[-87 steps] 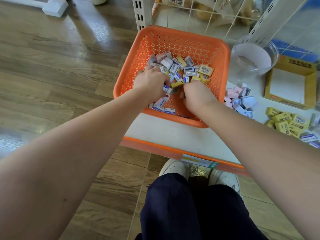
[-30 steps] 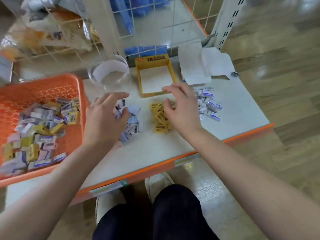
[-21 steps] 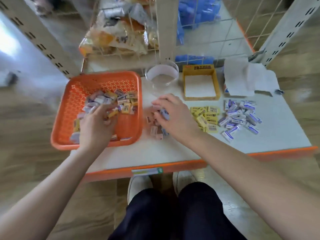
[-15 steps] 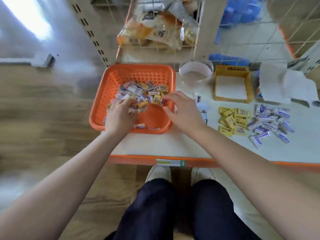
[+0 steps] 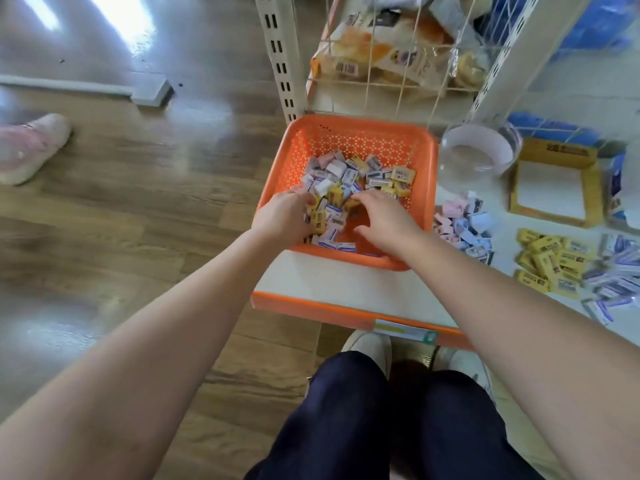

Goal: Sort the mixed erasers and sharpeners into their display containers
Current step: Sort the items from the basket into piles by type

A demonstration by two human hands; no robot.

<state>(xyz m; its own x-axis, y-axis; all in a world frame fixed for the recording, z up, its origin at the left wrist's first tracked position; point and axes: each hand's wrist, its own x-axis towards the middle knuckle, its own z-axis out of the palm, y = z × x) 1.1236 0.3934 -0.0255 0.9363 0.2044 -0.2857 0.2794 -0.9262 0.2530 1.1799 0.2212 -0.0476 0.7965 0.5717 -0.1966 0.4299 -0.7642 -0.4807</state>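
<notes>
The orange basket (image 5: 360,128) sits at 12 o'clock on the white shelf (image 5: 329,282), holding the mixed erasers and sharpeners (image 5: 360,174). The left hand (image 5: 284,216), at the basket's 8 o'clock, digs curled fingers into the heap; whether it pinches anything I cannot tell. The right hand (image 5: 384,216), at 4 o'clock, is spread, fingertips touching the pieces. A clear jar (image 5: 478,157) stands at the basket's 3 o'clock.
</notes>
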